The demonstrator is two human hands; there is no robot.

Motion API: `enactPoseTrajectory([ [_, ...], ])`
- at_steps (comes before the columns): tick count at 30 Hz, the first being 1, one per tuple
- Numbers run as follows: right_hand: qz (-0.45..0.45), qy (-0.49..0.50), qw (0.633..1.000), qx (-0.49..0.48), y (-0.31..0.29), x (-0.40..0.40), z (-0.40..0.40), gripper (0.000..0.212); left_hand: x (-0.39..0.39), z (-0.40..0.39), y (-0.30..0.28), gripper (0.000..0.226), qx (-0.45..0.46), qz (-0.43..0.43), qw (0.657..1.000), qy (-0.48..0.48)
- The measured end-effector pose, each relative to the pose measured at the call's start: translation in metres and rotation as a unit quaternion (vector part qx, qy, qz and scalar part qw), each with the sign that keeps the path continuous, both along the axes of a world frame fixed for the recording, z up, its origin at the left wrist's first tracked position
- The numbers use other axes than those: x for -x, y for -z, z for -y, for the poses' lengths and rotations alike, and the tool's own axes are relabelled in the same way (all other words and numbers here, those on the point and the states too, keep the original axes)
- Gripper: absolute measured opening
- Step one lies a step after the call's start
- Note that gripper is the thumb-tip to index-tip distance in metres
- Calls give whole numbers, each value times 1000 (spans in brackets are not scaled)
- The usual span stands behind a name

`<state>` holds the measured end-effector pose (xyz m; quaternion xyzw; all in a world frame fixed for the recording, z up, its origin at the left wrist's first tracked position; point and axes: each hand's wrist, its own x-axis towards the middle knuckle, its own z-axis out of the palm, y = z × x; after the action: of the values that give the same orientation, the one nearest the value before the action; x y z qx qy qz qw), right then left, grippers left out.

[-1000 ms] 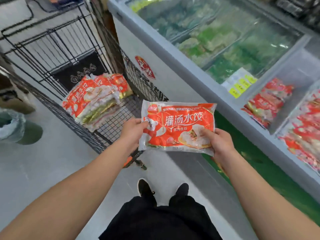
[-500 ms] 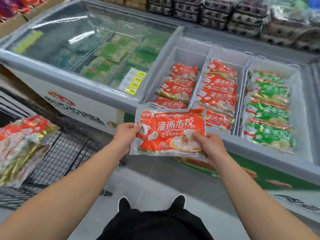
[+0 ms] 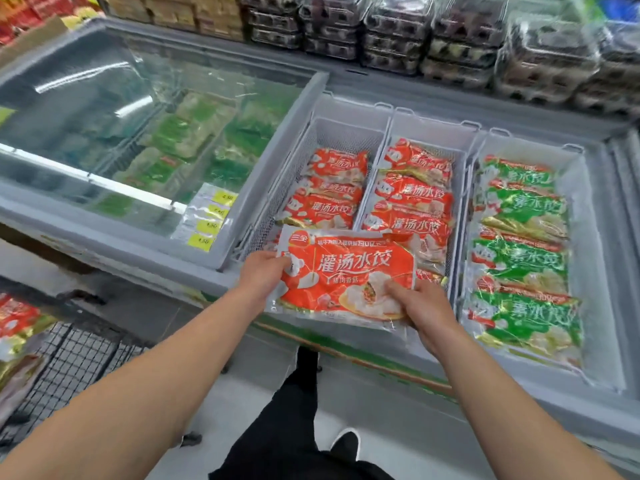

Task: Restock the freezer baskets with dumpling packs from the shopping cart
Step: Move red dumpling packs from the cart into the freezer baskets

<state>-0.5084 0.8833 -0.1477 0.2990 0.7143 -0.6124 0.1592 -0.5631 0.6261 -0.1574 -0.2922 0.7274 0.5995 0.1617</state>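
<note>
A red dumpling pack [image 3: 349, 275] is held flat over the front rim of the open freezer. My left hand [image 3: 263, 277] grips its left edge and my right hand [image 3: 420, 308] grips its lower right corner. Beneath and behind it stand three white wire baskets. The left basket [image 3: 332, 131] and the middle basket [image 3: 420, 128] hold red packs. Green packs fill the right basket [image 3: 581, 209]. At the left edge, the black wire shopping cart [image 3: 72, 362] carries more red packs [image 3: 17, 327].
A sliding glass lid [image 3: 138, 109] covers the freezer's left half, with green packs under it and yellow price tags [image 3: 211, 216] at its corner. Wrapped egg trays [image 3: 460, 39] are stacked on the shelf behind. My legs and shoes stand close to the freezer front.
I have turned from the cart to the freezer and stepped closer. The pack, still gripped by both hands, has moved forward over the front ends of the left and middle baskets.
</note>
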Motion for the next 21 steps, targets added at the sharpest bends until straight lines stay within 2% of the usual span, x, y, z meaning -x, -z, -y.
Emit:
enactPoseTrajectory([
  [4, -3, -4, 999, -33, 16, 67, 4, 9, 78, -9, 18, 15, 7, 5, 1000, 20],
  [7, -10, -22, 994, -109, 31, 125, 9, 21, 140, -13, 29, 14, 39, 23, 998, 52],
  [12, 13, -49, 986, -156, 54, 220, 19, 26, 229, -21, 52, 43, 53, 48, 995, 70],
  [16, 47, -70, 981, -173, 76, 287, 25, 30, 291, -32, 68, 15, 87, 36, 994, 60],
  [21, 72, -87, 980, -161, 99, 347, 28, 17, 351, -45, 98, 16, 141, 41, 987, 70],
])
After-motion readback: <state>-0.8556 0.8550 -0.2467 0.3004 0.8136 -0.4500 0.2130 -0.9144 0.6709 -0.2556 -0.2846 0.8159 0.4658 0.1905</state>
